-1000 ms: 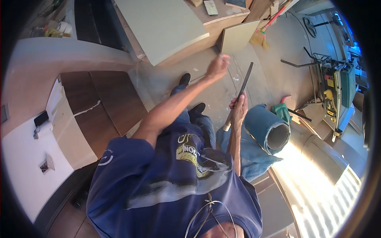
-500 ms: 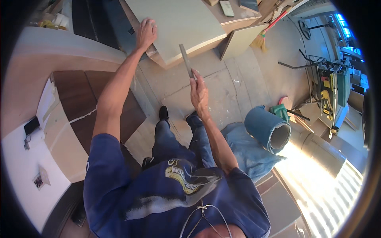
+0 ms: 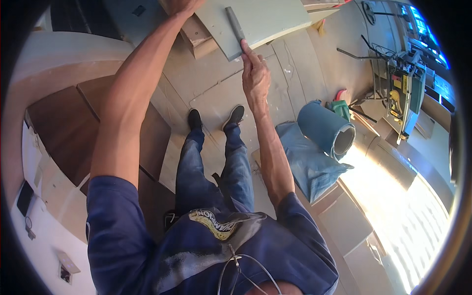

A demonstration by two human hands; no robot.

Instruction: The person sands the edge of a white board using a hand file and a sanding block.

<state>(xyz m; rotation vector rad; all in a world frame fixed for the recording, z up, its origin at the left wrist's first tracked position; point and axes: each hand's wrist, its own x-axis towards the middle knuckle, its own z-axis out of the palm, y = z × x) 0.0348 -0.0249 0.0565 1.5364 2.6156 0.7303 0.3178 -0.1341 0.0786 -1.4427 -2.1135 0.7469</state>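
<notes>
A pale grey-green panel [image 3: 275, 19] with a wooden underside edge lies at the top of the view. In my right hand [image 3: 256, 73] is a flat, narrow grey file [image 3: 235, 23], its far end reaching over the panel's near corner. The index finger stretches along the file while the other fingers curl round it. My left hand [image 3: 184, 6] is at the panel's left edge, by a wooden piece [image 3: 197, 37] under it. The upper border of the picture cuts off its fingers.
Dark brown boards [image 3: 59, 128] lie to the left. On the right stand a blue cylinder [image 3: 317, 123] beside a blue plastic sheet [image 3: 309, 167] and a green-and-yellow machine [image 3: 405, 93]. Broom bristles [image 3: 321, 28] show beyond the panel. Strong sunlight falls at the lower right.
Both hands have moved farther forward, and the file now overlaps the panel. My view has shifted so the panel sits higher and my left hand is partly cut off.
</notes>
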